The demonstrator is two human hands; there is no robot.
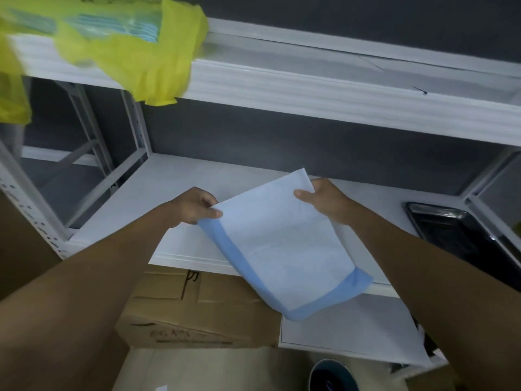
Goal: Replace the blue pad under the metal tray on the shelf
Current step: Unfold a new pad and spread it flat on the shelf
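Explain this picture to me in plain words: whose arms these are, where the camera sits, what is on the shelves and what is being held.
There is no machine here: a person wears one camera on the head, looking down at their own arms. The left hand and right hand each pinch an upper corner of a folded blue pad, held above the white shelf. A dark metal tray lies on that shelf at the right. A yellow plastic bag sits on the upper shelf. Cardboard boxes stand below.

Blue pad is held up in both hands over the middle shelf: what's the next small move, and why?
Probably lower the blue pad flat onto the bare shelf. Left hand and right hand pinch its top corners, it hangs past the shelf edge, and the metal tray sits aside at right.
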